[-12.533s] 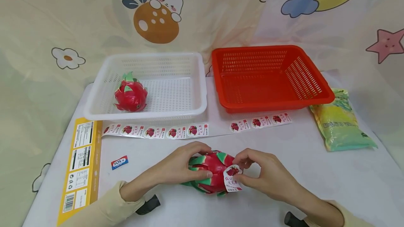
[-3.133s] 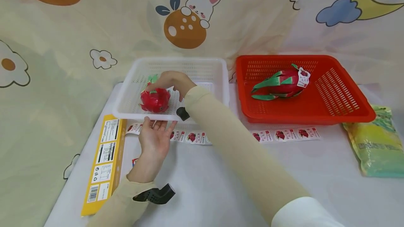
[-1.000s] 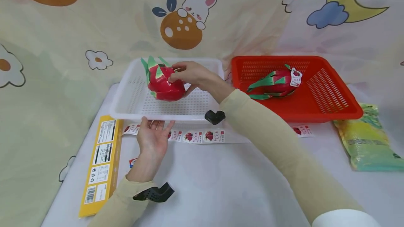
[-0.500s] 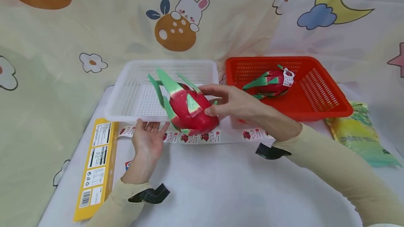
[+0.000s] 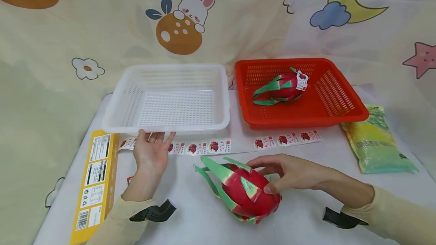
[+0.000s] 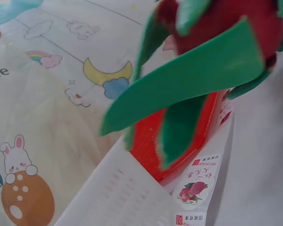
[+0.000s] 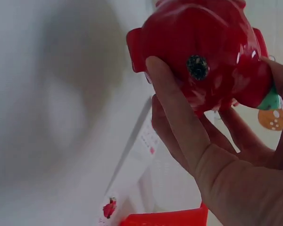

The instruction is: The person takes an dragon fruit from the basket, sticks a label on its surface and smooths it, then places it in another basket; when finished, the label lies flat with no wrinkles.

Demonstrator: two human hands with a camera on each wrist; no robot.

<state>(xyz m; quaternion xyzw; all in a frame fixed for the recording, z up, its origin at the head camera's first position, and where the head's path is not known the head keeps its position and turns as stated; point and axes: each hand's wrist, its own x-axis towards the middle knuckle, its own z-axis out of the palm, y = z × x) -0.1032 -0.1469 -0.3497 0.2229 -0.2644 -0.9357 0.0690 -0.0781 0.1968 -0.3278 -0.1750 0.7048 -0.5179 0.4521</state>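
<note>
My right hand (image 5: 293, 171) grips a red dragon fruit (image 5: 250, 192) with long green scales, thumb on one side and fingers on the other. It is over the front middle of the table, green tips pointing left. In the right wrist view, the dark spot on the end of the dragon fruit (image 7: 212, 37) faces the camera. My left hand (image 5: 151, 158) is palm up, fingertips right at the front rim of the white basket (image 5: 167, 128). A second dragon fruit (image 5: 284, 88), bearing a white label (image 5: 302, 81), lies in the red basket (image 5: 306, 121).
A strip of dragon fruit stickers (image 5: 214, 146) runs along the front of both baskets. At left lies a yellow box (image 5: 89, 192); at right, a green and yellow bag (image 5: 378, 143). A small red-blue packet (image 5: 129, 180) is mostly hidden by the left wrist.
The labelled dragon fruit went into the red basket. My right hand took the other from the white basket and carried it right and toward me. My left hand moved to the white basket's front rim.
</note>
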